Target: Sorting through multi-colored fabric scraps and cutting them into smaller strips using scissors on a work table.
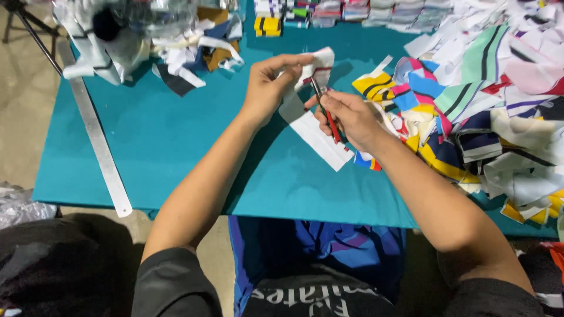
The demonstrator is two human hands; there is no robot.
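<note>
- The left hand (pixel 267 85) pinched a small white cloth piece (pixel 311 67) with a dark and red stripe, fingers closed on its upper edge.
- The right hand (pixel 351 117) was wrapped around slim red-handled scissors (pixel 325 111), blades touching the cloth just beside the left fingertips.
- A long white strip (pixel 320 141) hung down onto the teal worktop (pixel 176 135).
- Bright, floppy fabric scraps (pixel 470 105) were heaped at the right; a flat metal ruler (pixel 97 141) lay along the left edge.

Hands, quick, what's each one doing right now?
Left hand: closed, pinching the white fabric piece.
Right hand: closed around red-handled scissors.
</note>
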